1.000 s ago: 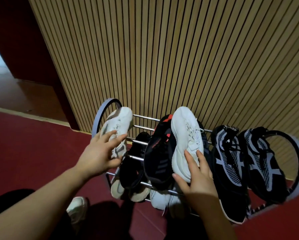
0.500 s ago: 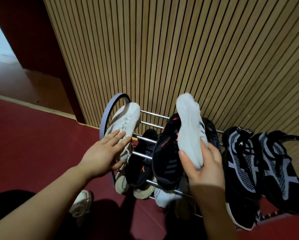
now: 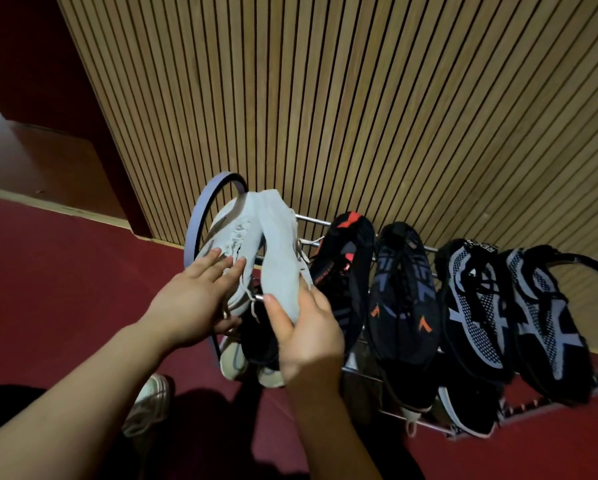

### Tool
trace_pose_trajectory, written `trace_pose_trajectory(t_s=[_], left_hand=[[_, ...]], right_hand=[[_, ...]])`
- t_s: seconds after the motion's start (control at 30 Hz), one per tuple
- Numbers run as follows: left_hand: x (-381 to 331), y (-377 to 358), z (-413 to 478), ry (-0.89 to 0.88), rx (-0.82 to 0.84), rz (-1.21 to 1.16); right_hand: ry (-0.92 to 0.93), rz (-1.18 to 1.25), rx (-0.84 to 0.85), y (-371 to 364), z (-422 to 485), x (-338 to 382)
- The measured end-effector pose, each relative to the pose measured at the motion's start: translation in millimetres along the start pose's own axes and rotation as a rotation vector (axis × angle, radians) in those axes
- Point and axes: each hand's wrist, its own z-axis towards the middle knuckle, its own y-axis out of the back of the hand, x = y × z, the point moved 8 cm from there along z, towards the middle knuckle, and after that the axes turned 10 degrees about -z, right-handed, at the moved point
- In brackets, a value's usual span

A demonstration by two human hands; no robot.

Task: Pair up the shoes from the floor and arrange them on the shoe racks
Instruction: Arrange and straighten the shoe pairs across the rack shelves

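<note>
With your right hand (image 3: 308, 336) gripping the pale knit sneaker (image 3: 279, 258), seat it just right of its twin (image 3: 229, 237), which your left hand (image 3: 193, 301) steadies, fingers straight, on the chrome-rail shoe rack (image 3: 309, 218).

- The left hand (image 3: 193, 303) and the right hand (image 3: 308, 337) are both uncovered, fingers and backs alike.
- The nails are short and plain. The right thumbnail (image 3: 269, 299) shows as a small, rounded oval at the tip.
- The left forearm (image 3: 82, 403) is uncovered from the wrist down to the lower left edge of the view, and looks broad and smooth.
- The right forearm (image 3: 328, 431) is uncovered from the wrist to the bottom edge, and its lower length lies in shadow.
- A black rounded shape (image 3: 10, 410) under the left forearm looks like dark clothing. It is too dim to tell the fabric or which garment it is.
</note>
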Motion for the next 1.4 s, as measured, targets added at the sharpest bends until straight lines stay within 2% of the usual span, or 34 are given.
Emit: trace_pose_trajectory(t_s=[0.07,0.13,0.2,0.37,0.5,0.67,0.73,0.93,1.03,1.1,1.2,1.4], left_hand=[[-1,-1,1,0.019,0.037,-0.019],[-2,2,2,0.03,0.053,-0.025],[-4,3,2,0.043,0.08,-0.015],[-2,3,2,0.005,0.029,-0.013],[-3,0,3,-0.026,0.03,0.044],[-1,-1,-5,0.012,-0.001,-0.037],[0,-3,-6,0.015,0.006,-0.067],[5,-4,-4,0.035,0.05,-0.087],[2,-5,-3,0.038,0.11,-0.051],[0,-5,-3,0.028,0.118,-0.057],[-1,-3,-2,0.01,0.127,-0.052],[0,-5,0,0.024,0.21,-0.023]], right_hand=[[-0.019,-0.02,-0.084,10,-6,-11],[0.007,-0.078,-0.324,33,-10,-15],[0.016,-0.153,-0.419,43,-10,-18],[0.131,-0.447,-0.287,28,2,20],[0.197,-0.502,-0.149,2,13,35],[0.293,-0.582,-0.115,11,15,46],[0.366,-0.57,-0.028,7,17,45],[0.366,-0.617,0.065,-11,30,47],[0.429,-0.653,0.256,-6,36,30],[0.523,-0.597,0.324,8,44,24],[0.591,-0.49,0.296,22,80,25],[0.718,-0.527,0.36,-11,119,33]])
